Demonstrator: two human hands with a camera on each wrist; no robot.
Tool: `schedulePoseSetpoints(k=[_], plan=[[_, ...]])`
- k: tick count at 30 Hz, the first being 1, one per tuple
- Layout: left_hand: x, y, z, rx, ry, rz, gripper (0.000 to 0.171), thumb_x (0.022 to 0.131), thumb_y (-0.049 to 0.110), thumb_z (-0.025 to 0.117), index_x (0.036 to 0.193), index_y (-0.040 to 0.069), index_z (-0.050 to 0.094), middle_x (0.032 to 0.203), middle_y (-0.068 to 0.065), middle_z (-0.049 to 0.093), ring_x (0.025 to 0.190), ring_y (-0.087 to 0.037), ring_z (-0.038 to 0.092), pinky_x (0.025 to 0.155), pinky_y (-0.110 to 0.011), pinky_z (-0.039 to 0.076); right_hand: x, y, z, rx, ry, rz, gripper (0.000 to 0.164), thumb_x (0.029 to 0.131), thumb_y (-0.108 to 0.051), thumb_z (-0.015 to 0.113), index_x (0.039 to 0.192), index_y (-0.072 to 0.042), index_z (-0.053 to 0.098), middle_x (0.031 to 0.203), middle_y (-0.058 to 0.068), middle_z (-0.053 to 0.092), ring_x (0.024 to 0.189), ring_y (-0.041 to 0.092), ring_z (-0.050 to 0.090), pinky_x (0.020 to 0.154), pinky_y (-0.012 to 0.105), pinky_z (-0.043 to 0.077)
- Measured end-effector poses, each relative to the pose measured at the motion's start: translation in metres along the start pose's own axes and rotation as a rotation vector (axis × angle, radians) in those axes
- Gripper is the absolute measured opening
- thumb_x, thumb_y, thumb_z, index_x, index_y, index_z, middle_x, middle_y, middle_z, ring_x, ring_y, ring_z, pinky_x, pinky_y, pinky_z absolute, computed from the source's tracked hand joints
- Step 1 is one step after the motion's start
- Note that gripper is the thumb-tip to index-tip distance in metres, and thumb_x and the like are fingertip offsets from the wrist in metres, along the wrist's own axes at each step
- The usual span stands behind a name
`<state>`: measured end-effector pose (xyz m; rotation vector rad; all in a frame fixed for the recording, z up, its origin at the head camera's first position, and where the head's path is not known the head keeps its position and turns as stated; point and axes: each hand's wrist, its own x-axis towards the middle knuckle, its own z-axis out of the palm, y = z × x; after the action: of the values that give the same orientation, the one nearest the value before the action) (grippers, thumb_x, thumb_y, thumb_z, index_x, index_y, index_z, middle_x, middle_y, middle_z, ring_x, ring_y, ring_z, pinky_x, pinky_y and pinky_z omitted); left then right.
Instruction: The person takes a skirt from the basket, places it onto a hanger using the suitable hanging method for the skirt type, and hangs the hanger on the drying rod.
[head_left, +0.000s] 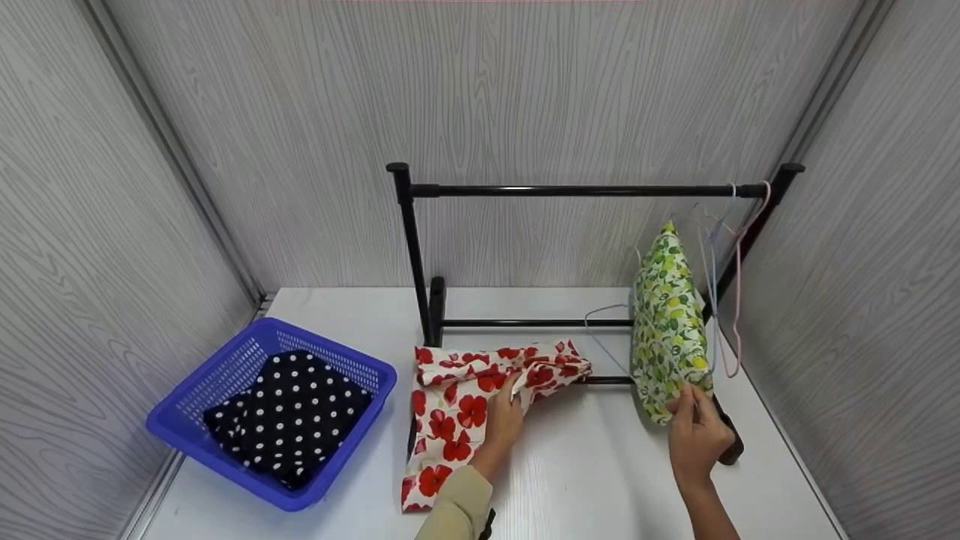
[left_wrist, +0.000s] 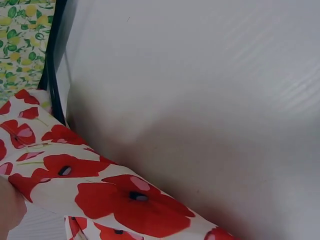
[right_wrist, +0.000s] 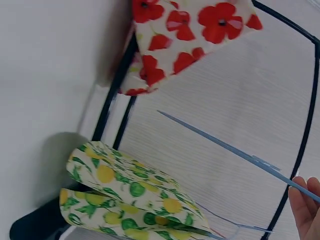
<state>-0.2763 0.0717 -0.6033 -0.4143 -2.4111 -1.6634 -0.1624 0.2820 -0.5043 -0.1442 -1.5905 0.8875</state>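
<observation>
My left hand (head_left: 504, 416) grips a bunched edge of a white garment with red flowers (head_left: 456, 427), which lies partly on the table, its right end raised towards the rack. In the left wrist view, part of that hand (left_wrist: 10, 210) shows at the lower left against the red-flowered cloth. My right hand (head_left: 697, 439) is in front of the lemon-print garment (head_left: 667, 322) on the rack. The right wrist view shows its fingers (right_wrist: 300, 205) pinching a thin blue hanger (right_wrist: 225, 145). A blue hanger loop (head_left: 602, 337) sticks out left of the lemon-print garment, partly hidden by it.
A black clothes rack (head_left: 570, 191) stands at the back. Several hangers, among them a pink one (head_left: 739, 300), hang at its right end. On the left is a blue plastic basket (head_left: 379, 367) with a black polka-dot cloth (head_left: 300, 412) inside. Grey wood-grain walls surround the white table.
</observation>
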Motion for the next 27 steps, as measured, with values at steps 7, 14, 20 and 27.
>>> schedulePoseSetpoints(k=[7, 14, 20, 27], plan=[[0.009, 0.005, -0.009, 0.019, 0.063, 0.012, 0.033, 0.089, -0.002, 0.050, 0.121, 0.000, 0.057, 0.107, -0.020, 0.066, 0.087, -0.024, 0.062, 0.085, -0.045, 0.050, -0.021, 0.022, 0.006, -0.037, -0.059, -0.021, 0.010, 0.078, 0.017, 0.059, 0.086, 0.015, 0.066, 0.054, 0.021, 0.058, 0.061, -0.019, 0.049, 0.057, -0.001, 0.037], [0.017, 0.009, -0.015, 0.018, 0.063, -0.011, 0.033, 0.090, -0.001, 0.050, 0.121, 0.003, 0.057, 0.108, -0.019, 0.067, 0.088, -0.023, 0.063, 0.086, -0.045, 0.050, -0.036, 0.037, 0.008, -0.062, -0.066, -0.014, 0.008, 0.078, 0.017, 0.060, 0.080, 0.013, 0.065, 0.055, 0.019, 0.058, 0.064, -0.020, 0.048, 0.057, 0.001, 0.037], [0.023, 0.011, -0.024, -0.028, 0.066, -0.005, 0.031, 0.090, -0.002, 0.048, 0.120, -0.002, 0.056, 0.110, -0.020, 0.065, 0.093, -0.024, 0.061, 0.089, -0.044, 0.048, -0.047, 0.040, 0.008, -0.106, -0.069, -0.011, 0.007, 0.077, 0.016, 0.061, 0.079, 0.012, 0.066, 0.055, 0.019, 0.059, 0.057, -0.009, 0.051, 0.055, 0.002, 0.038], [0.033, 0.018, -0.034, -0.031, 0.108, 0.008, 0.030, 0.090, 0.000, 0.048, 0.118, 0.003, 0.059, 0.107, -0.019, 0.066, 0.082, -0.024, 0.059, 0.076, -0.041, 0.049, -0.057, 0.048, 0.010, -0.124, -0.093, -0.042, 0.012, 0.076, 0.019, 0.060, 0.084, 0.012, 0.065, 0.055, 0.017, 0.059, 0.053, -0.008, 0.050, 0.048, 0.007, 0.038]])
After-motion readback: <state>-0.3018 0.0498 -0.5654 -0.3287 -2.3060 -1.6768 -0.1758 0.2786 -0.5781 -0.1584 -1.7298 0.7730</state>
